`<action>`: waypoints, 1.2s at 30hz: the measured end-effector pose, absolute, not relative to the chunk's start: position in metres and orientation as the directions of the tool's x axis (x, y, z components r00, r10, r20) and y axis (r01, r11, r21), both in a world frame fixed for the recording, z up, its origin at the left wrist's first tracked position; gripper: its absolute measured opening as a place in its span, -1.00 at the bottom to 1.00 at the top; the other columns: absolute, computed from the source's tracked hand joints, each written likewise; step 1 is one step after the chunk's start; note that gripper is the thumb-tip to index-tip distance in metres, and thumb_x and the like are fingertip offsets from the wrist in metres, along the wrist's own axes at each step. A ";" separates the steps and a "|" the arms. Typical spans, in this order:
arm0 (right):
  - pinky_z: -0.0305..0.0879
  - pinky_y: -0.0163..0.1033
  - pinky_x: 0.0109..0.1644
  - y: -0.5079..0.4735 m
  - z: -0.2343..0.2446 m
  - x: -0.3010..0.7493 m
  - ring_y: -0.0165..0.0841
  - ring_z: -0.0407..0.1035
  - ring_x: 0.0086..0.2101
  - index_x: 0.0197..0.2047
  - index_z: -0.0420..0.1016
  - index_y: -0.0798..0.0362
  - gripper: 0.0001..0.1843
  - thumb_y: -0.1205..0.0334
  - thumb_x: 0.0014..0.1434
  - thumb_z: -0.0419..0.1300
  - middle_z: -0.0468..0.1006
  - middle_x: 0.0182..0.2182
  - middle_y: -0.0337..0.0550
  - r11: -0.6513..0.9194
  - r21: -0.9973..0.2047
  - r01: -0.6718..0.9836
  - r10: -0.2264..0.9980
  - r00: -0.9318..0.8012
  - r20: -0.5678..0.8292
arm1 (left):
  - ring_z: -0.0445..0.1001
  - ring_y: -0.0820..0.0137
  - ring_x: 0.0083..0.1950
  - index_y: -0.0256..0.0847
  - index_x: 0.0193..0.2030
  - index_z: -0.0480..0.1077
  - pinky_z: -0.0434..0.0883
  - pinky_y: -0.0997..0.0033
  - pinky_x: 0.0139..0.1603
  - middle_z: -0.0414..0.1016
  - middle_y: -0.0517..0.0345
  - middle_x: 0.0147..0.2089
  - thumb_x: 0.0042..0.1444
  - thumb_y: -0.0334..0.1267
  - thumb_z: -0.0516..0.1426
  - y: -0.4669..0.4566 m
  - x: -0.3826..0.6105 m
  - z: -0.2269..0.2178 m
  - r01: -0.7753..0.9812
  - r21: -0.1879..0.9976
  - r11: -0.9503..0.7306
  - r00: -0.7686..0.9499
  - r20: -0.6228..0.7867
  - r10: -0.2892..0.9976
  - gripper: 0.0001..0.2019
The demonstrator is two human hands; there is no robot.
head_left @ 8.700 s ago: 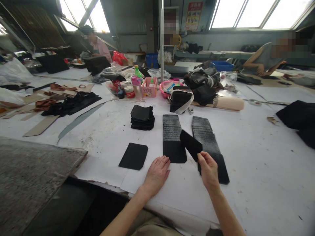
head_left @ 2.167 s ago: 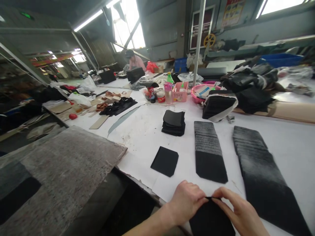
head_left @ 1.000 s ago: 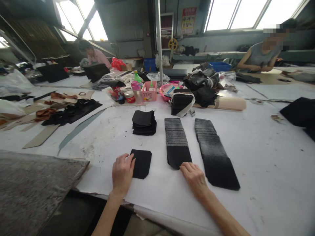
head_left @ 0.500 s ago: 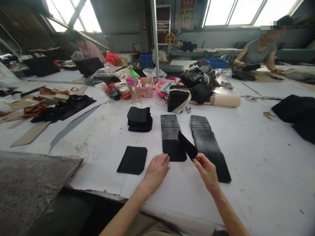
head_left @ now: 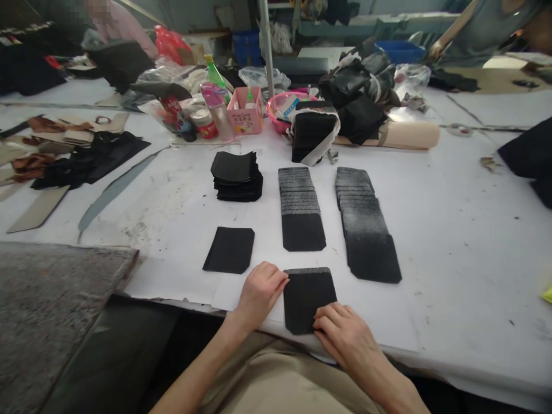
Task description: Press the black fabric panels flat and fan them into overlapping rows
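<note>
A black leather piece (head_left: 309,296) lies flat near the table's front edge. My left hand (head_left: 259,290) rests at its left edge with fingers curled against it. My right hand (head_left: 345,336) presses flat on its lower right corner, fingers stretched out. Beyond it run two fanned rows of black pieces, the left row (head_left: 301,207) and the right row (head_left: 366,224). A single black piece (head_left: 229,249) lies to the left. A stack of black pieces (head_left: 236,175) stands farther back.
A grey felt board (head_left: 52,310) fills the near left. At the back stand bottles and jars (head_left: 202,112), a pink box (head_left: 244,112), a pink basin (head_left: 287,106), a bundle (head_left: 313,132) and a cardboard roll (head_left: 401,135). Other people work at the far side.
My right hand held a black piece up in front of the rows; now that piece lies flat on the table near me, with both hands on it. The view has tilted down.
</note>
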State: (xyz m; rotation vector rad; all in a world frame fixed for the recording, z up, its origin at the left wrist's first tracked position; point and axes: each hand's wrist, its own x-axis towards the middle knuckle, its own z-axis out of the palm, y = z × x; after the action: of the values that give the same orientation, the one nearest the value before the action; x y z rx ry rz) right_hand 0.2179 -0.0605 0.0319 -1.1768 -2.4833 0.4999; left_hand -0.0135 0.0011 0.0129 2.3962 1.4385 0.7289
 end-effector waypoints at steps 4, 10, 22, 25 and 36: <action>0.28 -0.22 -0.26 -0.057 0.039 0.217 -0.31 0.36 -0.30 -0.24 0.45 0.01 -0.91 0.26 0.31 0.13 0.49 -0.31 -0.17 0.591 -0.506 0.629 0.758 -0.647 0.082 | 0.33 0.33 -0.23 -0.18 -0.26 0.38 0.32 0.31 -0.23 0.37 0.13 -0.32 0.30 -0.36 0.06 -0.014 -0.009 0.006 0.750 0.416 -0.515 0.453 0.244 0.857 -0.89; 0.30 -0.20 -0.18 -0.016 0.036 0.219 -0.30 0.37 -0.24 -0.16 0.46 0.02 -0.83 0.30 0.37 0.03 0.50 -0.25 -0.11 0.466 -0.462 0.754 0.883 -0.425 0.197 | 0.30 0.33 -0.24 -0.19 -0.30 0.37 0.29 0.29 -0.23 0.36 0.12 -0.32 0.32 -0.35 0.01 -0.017 -0.011 0.003 0.771 0.332 -0.543 0.481 0.255 0.839 -0.83; 0.17 -0.18 -0.18 0.010 0.022 0.203 -0.23 0.31 -0.22 -0.28 0.40 0.04 -0.94 0.36 0.26 0.20 0.46 -0.32 -0.13 0.430 -0.291 0.855 0.902 -0.398 0.165 | 0.38 0.28 -0.09 -0.20 -0.03 0.37 0.40 0.23 -0.10 0.41 0.03 -0.13 0.32 -0.36 0.02 0.007 0.001 0.014 0.745 0.387 -0.544 0.486 0.245 0.839 -0.84; 0.14 -0.19 -0.18 0.011 0.022 0.205 -0.25 0.30 -0.24 -0.28 0.39 0.04 -0.93 0.36 0.27 0.17 0.46 -0.34 -0.15 0.445 -0.308 0.841 0.895 -0.412 0.169 | 0.37 0.28 -0.08 -0.20 -0.08 0.39 0.41 0.21 -0.08 0.40 0.04 -0.15 0.32 -0.37 0.02 0.016 0.007 0.012 0.738 0.351 -0.577 0.528 0.232 0.817 -0.86; 0.26 -0.17 -0.12 0.006 0.000 0.217 -0.27 0.30 -0.20 -0.21 0.50 0.01 -0.79 0.30 0.37 0.04 0.48 -0.26 -0.12 0.550 -0.451 0.703 0.835 -0.463 0.296 | 0.37 0.28 -0.12 -0.26 -0.12 0.40 0.39 0.26 -0.09 0.39 0.04 -0.20 0.32 -0.39 0.02 0.011 -0.001 0.004 0.664 0.268 -0.698 0.643 0.271 0.716 -0.86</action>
State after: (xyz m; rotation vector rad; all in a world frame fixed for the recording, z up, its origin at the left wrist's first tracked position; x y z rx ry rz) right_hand 0.2171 0.0065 0.0003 -1.2413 -2.3037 0.3648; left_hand -0.0009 0.0115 0.0045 2.7148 1.1477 0.5419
